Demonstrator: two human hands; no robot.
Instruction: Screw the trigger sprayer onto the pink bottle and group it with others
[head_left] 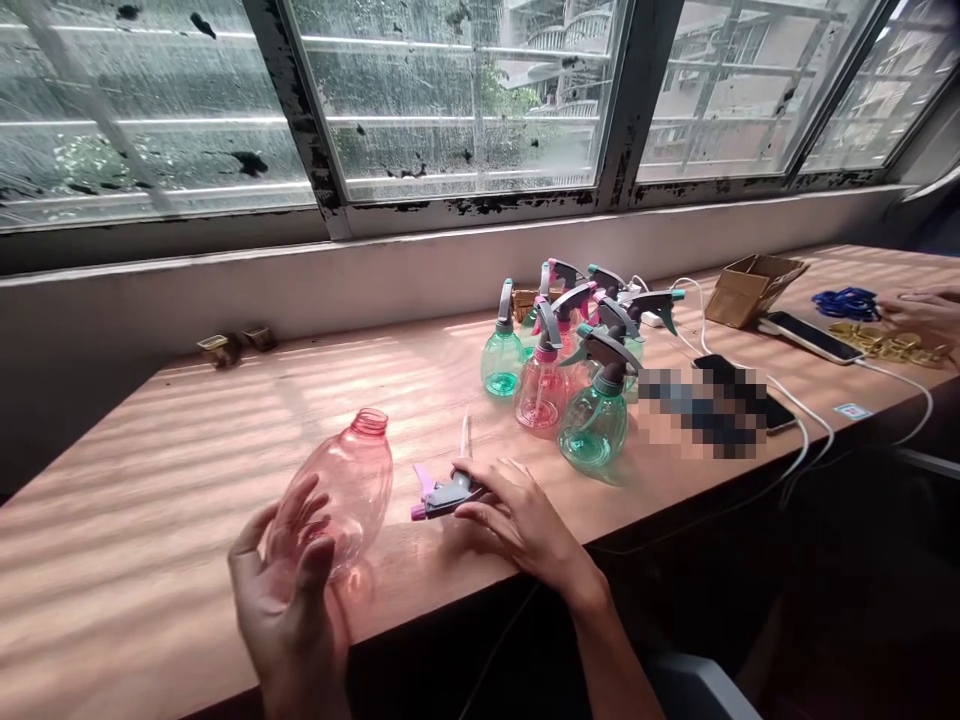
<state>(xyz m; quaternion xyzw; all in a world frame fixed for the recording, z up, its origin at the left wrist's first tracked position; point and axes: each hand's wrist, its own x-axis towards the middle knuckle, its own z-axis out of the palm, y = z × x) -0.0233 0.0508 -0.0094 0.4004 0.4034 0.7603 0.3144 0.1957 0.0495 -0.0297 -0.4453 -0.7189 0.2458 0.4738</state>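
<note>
Left hand (289, 590), grip wrapped round the base of the empty pink bottle (346, 487), which is tilted, neck up and away from the palm, over the bench (150, 500). Thin clear plastic: judged light, slightly yielding, smooth; best held about the belly, not squeezed. Right of that grip, the trigger sprayer head (442, 494) lies on the bench, its dip tube pointing away; right hand (517, 515) rests fingertips on it, grip loose, not closed. Beyond the right hand, assembled spray bottles (577, 370); farther right, phones (806, 337) and a cardboard box (754, 287)
</note>
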